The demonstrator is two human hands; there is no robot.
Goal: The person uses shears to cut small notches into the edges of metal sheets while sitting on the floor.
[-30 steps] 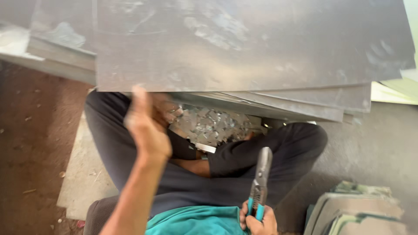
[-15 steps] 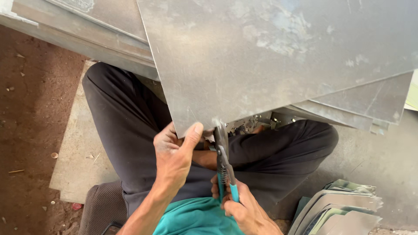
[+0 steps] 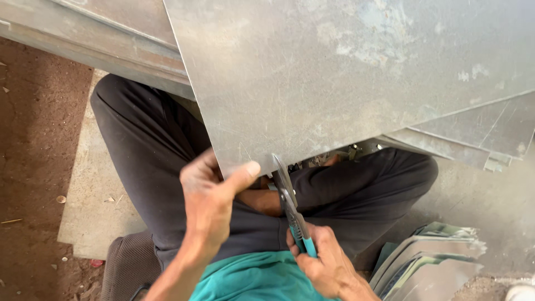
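1. A large grey metal sheet [image 3: 345,78] fills the upper part of the head view, its lower corner coming down over the person's lap.
2. The left hand [image 3: 209,203] pinches that lower corner: the thumb [image 3: 242,174] lies on top of the sheet at its edge and the fingers curl beneath it, closed firmly on the metal.
3. The right hand [image 3: 326,262], below the sheet's corner and to the right of the left hand, is wrapped tight around the teal handles of a pair of tin snips [image 3: 290,203].
4. The snips point up toward the sheet, their blades meeting its lower edge just beside the left thumb; how far the blades are parted cannot be told.
5. Under the sheet the person sits cross-legged in dark trousers [image 3: 145,150] and a teal shirt [image 3: 251,278].
6. More grey sheets [image 3: 479,139] lie stacked beneath the top sheet, fanning out to its right.
7. A pile of cut, curved metal pieces [image 3: 429,262] lies below the sheet's right side, near the right hand.
8. Left of the sheet is brown earth floor [image 3: 33,167], with a pale slab [image 3: 95,200] under the person.
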